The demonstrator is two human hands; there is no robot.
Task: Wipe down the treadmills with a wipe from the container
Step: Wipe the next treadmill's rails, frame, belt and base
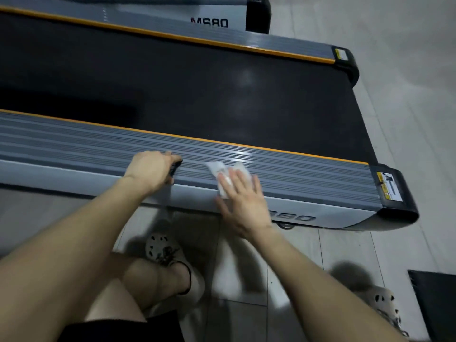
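The white wipe [228,177] lies crumpled on the grey ribbed side rail [74,144] of the nearer treadmill [333,213], toward the rail's outer edge and some way in from its end. We see the right grip [243,206] laid flat on it: the fingers are straight and spread, pressing the wipe against the rail, while the heel of the hand hangs over the pale side panel below. Part of the wipe shows beyond the fingertips.

The left grip [150,170] rests on the same rail, just beside the wipe and apart from it. Its fingers are curled down onto the ribs. A dark patch sits under them, and we cannot tell whether it holds anything or is only shadow.

An orange strip [271,148] runs along the rail's inner edge, next to the black running belt [222,99]. A black end cap [399,193] with a yellow warning label closes the rail's end. Across the belt runs the far rail, and behind it stands a second treadmill [172,16] with dark lettering on its side.

Below the rail we see a pale tiled floor [394,119], bare legs in black shorts, and two perforated clogs [160,248]. A dark mat [434,304] lies at the lower right.
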